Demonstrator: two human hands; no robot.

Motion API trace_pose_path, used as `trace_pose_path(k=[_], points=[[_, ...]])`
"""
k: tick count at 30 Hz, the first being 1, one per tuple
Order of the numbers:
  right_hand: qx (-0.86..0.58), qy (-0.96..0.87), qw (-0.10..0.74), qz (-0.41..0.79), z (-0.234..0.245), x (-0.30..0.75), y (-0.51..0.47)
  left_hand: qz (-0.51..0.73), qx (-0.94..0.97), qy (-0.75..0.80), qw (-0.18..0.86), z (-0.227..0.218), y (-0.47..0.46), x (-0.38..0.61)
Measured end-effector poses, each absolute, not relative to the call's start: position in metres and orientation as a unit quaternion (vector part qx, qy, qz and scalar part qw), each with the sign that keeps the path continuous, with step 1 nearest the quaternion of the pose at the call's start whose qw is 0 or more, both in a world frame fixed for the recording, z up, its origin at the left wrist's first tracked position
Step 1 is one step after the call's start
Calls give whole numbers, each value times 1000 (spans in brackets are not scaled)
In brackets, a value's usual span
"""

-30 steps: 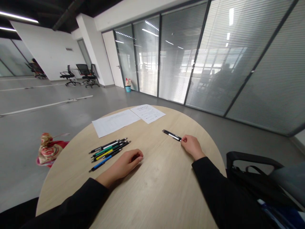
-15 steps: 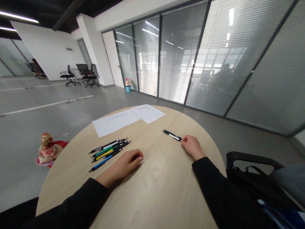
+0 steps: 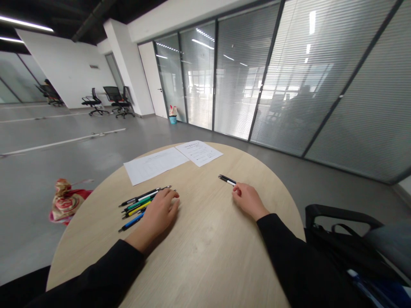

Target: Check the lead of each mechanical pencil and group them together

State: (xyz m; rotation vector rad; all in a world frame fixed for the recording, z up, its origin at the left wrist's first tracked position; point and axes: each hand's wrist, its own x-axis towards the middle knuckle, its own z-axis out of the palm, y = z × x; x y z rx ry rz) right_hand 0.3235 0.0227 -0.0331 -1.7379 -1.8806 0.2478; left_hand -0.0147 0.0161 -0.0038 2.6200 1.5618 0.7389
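Nearest, the left hand [image 3: 159, 214] lies flat on the surface [image 3: 205, 252], fingers loosely spread over the ends of a bunch of coloured pens [image 3: 137, 206] — blue, yellow, green and black-and-white, side by side. The right hand [image 3: 247, 200] is curled, fingertips at the near end of two black pens [image 3: 227, 180], well apart from the bunch; whether it pinches one I cannot tell. By my judgement two pens are set off to the right — the larger share remains bunched. Farther off lie two paper sheets [image 3: 156, 164].
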Motion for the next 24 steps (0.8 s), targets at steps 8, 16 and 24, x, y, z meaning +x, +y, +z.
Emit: trace_pose_path(k=[8,16,24], points=[[-531,-793,263,140,-26,283,2,63,802,576,-144,-2,22,-25],[-488,-823,242,162,-22,265,-11,-23,798,585,-145,6,15,-18],[-484,-825,241,163,-21,264,-13,-43,802,583,-120,6,13,-19]])
